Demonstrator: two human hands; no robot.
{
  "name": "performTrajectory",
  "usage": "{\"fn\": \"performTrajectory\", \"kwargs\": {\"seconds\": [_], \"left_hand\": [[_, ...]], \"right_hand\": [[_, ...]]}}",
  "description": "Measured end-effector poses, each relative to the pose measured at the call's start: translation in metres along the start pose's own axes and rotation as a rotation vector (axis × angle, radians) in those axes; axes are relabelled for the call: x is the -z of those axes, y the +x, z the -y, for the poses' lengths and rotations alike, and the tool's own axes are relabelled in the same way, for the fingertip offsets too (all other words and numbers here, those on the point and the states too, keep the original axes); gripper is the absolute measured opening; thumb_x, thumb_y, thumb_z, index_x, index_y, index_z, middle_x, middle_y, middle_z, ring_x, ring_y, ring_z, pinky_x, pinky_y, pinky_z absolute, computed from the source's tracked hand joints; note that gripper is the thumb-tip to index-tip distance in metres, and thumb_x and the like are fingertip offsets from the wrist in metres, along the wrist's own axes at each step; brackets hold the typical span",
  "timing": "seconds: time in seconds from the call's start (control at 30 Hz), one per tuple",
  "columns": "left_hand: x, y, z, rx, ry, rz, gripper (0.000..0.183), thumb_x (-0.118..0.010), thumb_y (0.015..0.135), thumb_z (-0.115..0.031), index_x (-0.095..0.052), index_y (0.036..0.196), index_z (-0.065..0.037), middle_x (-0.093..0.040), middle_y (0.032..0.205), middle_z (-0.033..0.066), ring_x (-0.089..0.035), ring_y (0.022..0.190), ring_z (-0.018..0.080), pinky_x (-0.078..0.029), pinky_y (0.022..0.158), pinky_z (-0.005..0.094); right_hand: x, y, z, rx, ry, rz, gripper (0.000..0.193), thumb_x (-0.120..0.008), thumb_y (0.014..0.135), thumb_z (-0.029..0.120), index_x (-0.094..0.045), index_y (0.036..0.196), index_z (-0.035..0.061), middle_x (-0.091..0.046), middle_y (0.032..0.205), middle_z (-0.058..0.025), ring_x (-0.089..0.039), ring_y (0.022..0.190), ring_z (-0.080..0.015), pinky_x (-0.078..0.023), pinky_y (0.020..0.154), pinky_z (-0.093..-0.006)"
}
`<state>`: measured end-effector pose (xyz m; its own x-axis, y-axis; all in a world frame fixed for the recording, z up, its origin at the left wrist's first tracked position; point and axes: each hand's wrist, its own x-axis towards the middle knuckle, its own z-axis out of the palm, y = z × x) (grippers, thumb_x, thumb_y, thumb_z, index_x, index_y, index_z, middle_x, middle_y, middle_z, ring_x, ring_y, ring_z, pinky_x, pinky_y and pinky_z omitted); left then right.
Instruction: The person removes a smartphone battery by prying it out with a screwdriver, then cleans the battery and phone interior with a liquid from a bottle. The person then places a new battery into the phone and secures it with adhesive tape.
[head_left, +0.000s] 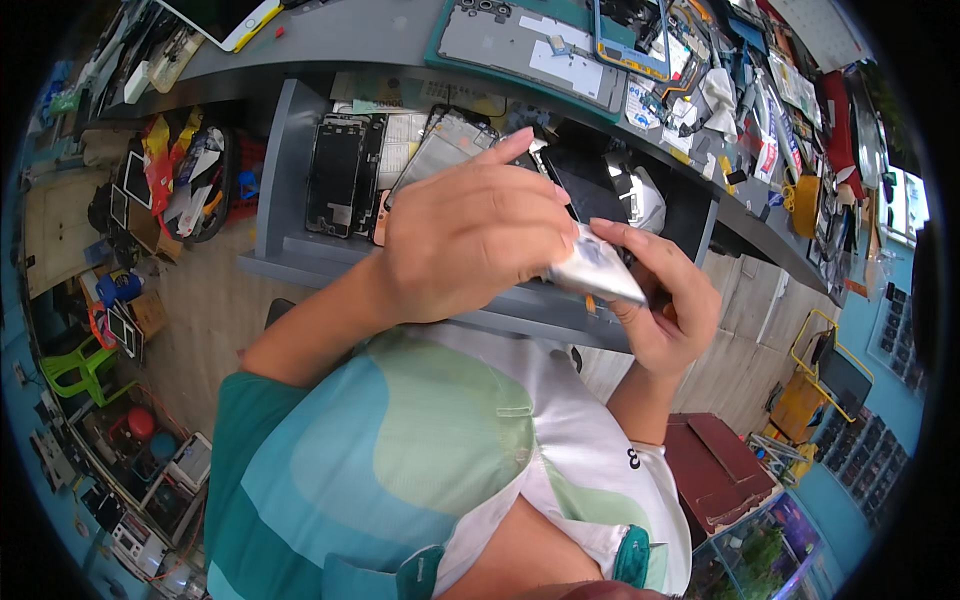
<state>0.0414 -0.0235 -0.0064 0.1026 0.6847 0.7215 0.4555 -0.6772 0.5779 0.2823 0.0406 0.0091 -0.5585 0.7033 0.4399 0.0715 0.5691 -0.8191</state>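
Between my two hands, over an open grey drawer [268, 180], is a small flat whitish-silver piece [602, 272], blurred and tilted. Its exact kind does not show. A small orange strip [590, 304] shows below its lower edge. My left hand [480, 230] is curled with its fingertips pinching the piece's left end, one finger stretched away from it. My right hand [670, 300] grips the other end between thumb and fingers. Dark phone screens [338, 175] and a grey phone panel [440, 150] lie in the drawer, partly covered by my left hand.
Above the drawer, the workbench [350, 40] carries a grey phone back plate [530, 50] on a green mat, a blue-rimmed phone frame [632, 70] and heaped small parts on the right. A brown box [715, 465] and a green plastic chair [75, 368] stand on the floor.
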Motion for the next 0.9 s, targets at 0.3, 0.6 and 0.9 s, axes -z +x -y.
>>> {"fn": "performTrajectory", "kwargs": {"seconds": [0.3, 0.6, 0.9], "left_hand": [[0.014, -0.002, 0.008, -0.197, 0.162, 0.018, 0.036, -0.079, 0.082, -0.002, -0.065, 0.115, -0.006, -0.07, 0.114, 0.0138, -0.069, 0.106, 0.0289, -0.053, 0.111, 0.0599], [0.024, -0.006, -0.001, 0.812, -0.747, -0.034, 0.028, -0.053, 0.105, -0.018, -0.063, 0.119, 0.004, -0.067, 0.109, 0.0104, -0.061, 0.105, 0.017, -0.049, 0.101, 0.037], [0.025, -0.002, -0.003, 0.986, -0.866, 0.051, 0.015, -0.065, 0.107, -0.015, -0.067, 0.102, -0.001, -0.067, 0.095, 0.0024, -0.059, 0.089, 0.0069, -0.052, 0.075, 0.0249]], "right_hand": [[-0.002, 0.011, 0.013, 0.39, -0.469, -0.038, 0.044, -0.079, 0.065, 0.004, -0.086, 0.108, 0.011, -0.076, 0.093, -0.0057, -0.063, 0.061, -0.0126, -0.046, 0.05, -0.025], [0.002, 0.007, 0.008, 0.507, -0.509, 0.015, 0.047, -0.079, 0.067, 0.013, -0.084, 0.114, 0.0105, -0.073, 0.095, -0.0043, -0.059, 0.06, -0.0113, -0.037, 0.049, -0.0263], [0.001, 0.005, -0.001, 0.587, -0.519, 0.045, 0.051, -0.074, 0.065, 0.017, -0.084, 0.114, 0.0063, -0.072, 0.099, -0.0052, -0.057, 0.06, -0.0104, -0.036, 0.05, -0.0246]]}}
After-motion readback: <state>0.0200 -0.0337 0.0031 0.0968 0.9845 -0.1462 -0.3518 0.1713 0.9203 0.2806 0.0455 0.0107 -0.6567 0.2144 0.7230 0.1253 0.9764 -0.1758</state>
